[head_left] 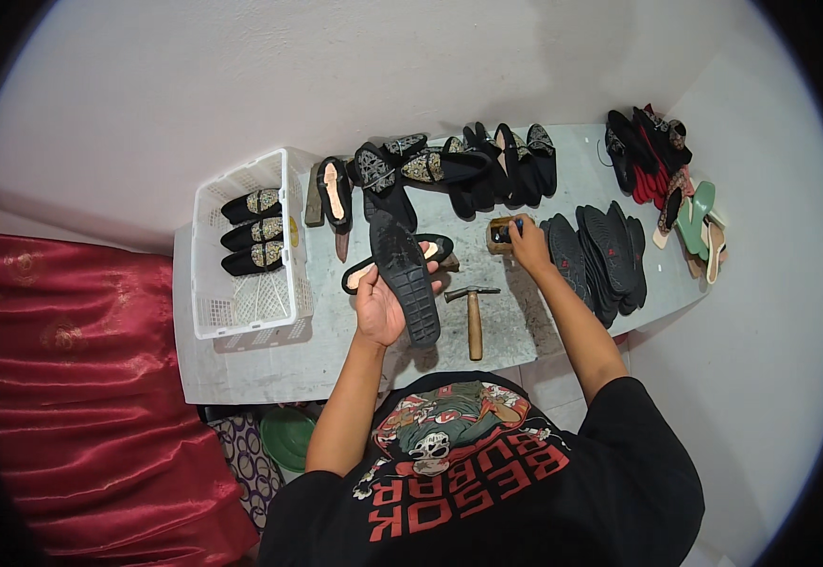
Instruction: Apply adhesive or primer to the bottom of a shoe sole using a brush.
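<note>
My left hand (382, 308) grips a long black shoe sole (408, 279) and tilts it, with ridged tread blocks showing toward me. Behind it is a black shoe upper (440, 248) with a beige insole, partly hidden by the sole and my fingers. My right hand (528, 245) is closed around a small blue-handled tool (517, 226) at a squat brown container (498, 235); the tool's lower end is hard to make out. Between my arms a wooden-handled hammer (475, 326) lies on the grey table (336, 364).
Left stands a white plastic basket (246, 328) holding three decorated black shoes (252, 231). Stacked black soles (610, 260) lie right of my right hand. More black shoes (523, 165) line the back. Red-and-black shoes (646, 156) and green sandals (698, 219) sit at far right.
</note>
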Available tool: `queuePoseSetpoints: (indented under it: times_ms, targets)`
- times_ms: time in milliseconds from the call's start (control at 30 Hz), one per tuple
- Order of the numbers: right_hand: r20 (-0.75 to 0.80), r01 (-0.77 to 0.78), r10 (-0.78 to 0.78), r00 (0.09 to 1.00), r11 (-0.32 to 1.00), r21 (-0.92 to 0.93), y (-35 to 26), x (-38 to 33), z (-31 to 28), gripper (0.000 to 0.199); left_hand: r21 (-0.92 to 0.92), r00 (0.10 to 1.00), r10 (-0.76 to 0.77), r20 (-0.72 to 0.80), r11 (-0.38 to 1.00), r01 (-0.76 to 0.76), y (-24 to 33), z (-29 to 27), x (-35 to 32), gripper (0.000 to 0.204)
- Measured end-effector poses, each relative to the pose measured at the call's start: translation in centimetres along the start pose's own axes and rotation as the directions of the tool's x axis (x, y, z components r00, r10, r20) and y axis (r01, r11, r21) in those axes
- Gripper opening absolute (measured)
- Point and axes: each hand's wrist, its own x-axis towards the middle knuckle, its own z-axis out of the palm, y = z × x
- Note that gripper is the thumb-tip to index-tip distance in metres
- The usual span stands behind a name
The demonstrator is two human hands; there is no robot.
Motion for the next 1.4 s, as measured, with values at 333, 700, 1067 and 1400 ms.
queuePoseSetpoints:
  times_ms: [333,700,1067,1400]
  targets:
    - [-0.134,-0.070,0.103,0.986,0.971,0.228,-1.3,-1.1,-2.1,0.028,0.035,0.980,-0.044,0.196,0.999,0.038,2.2,2.0,2.2,0.070]
    - [-0.228,0.090,0.154,0.962,0.607,0.789,-15.4,-3.8,-8.2,0.034,-0.045,0.966,-0.117,0.230,0.990,0.131,2.9,0.8,2.2,0.066]
    - [-0.182,0.192,-0.086,0.980,0.665,0.722,-27.0,-7.0,-7.6,0.028,-0.065,0.907,-0.292,0.305,0.943,0.325,2.8,-0.5,2.3,0.069]
    - [-0.183,0.360,-0.316,0.931,0.872,0.332,-29.9,-11.1,-6.0,0.016,-0.061,0.941,-0.285,0.183,0.952,0.300,2.9,0.4,1.7,0.067]
